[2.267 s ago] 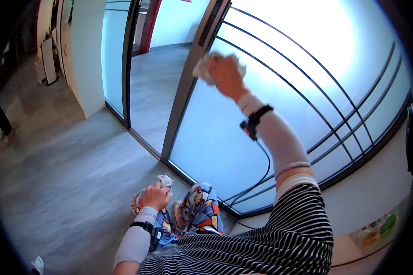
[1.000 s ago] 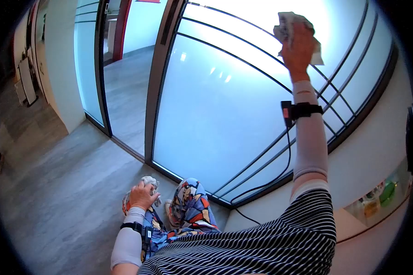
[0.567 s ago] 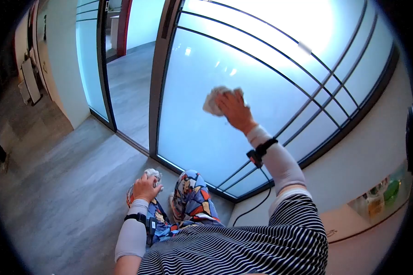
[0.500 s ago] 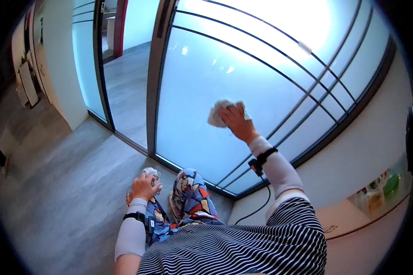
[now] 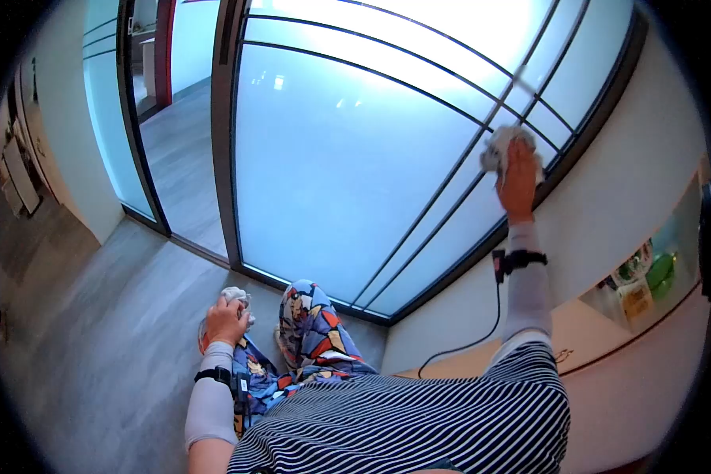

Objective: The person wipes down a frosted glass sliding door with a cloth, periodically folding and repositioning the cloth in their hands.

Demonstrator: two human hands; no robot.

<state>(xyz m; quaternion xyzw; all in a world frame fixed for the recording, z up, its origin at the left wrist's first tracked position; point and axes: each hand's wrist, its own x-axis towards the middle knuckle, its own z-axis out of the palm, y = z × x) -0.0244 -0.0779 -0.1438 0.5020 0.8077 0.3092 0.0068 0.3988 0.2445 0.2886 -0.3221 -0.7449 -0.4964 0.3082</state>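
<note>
My right hand (image 5: pixel 517 183) presses a greyish-white cloth (image 5: pixel 498 150) against the frosted glass door panel (image 5: pixel 347 166), near its right-hand edge where dark bars cross. The fingers lie over the cloth, pointing up. Low on the left, my left hand (image 5: pixel 226 322) is closed around a second crumpled white cloth (image 5: pixel 235 295), close to my knee in patterned trousers (image 5: pixel 316 332). That hand is clear of the glass. Part of each cloth is hidden behind the fingers.
A dark door frame (image 5: pixel 226 142) bounds the panel on the left, beside an open doorway with grey floor (image 5: pixel 186 150). At right, a recessed shelf (image 5: pixel 608 304) holds a green item (image 5: pixel 660 271) and packets. A black cable (image 5: pixel 482 338) hangs from my right wrist.
My right hand has slid the cloth from the middle of the glass rightward and up to the barred edge. The view has turned somewhat right. My left hand still holds its cloth by the knee.
</note>
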